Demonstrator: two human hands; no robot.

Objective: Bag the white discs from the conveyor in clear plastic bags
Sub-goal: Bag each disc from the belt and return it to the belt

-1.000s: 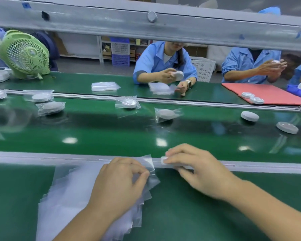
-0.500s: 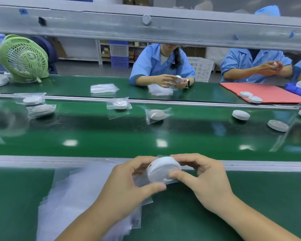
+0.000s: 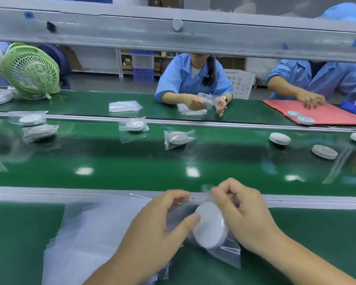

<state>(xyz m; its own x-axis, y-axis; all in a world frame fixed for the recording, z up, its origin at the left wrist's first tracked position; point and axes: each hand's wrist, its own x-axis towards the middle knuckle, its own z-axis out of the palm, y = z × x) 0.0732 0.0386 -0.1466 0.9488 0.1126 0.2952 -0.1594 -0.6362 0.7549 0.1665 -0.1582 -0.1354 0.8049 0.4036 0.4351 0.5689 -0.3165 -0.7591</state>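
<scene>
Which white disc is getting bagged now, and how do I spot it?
From the shiny green conveyor belt, come to its near side. There the left hand and right hand hold a clear bag; its white disc is the nearest one.

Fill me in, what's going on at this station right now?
The left hand and right hand pinch a clear bag with a white disc inside it, by a stack of empty bags. On the conveyor beyond lie bagged discs and, further right, bare discs not yet bagged.

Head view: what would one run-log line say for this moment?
stage: bagging | left hand: holds bag | right hand: pinches bag top | disc: inside bag
</scene>
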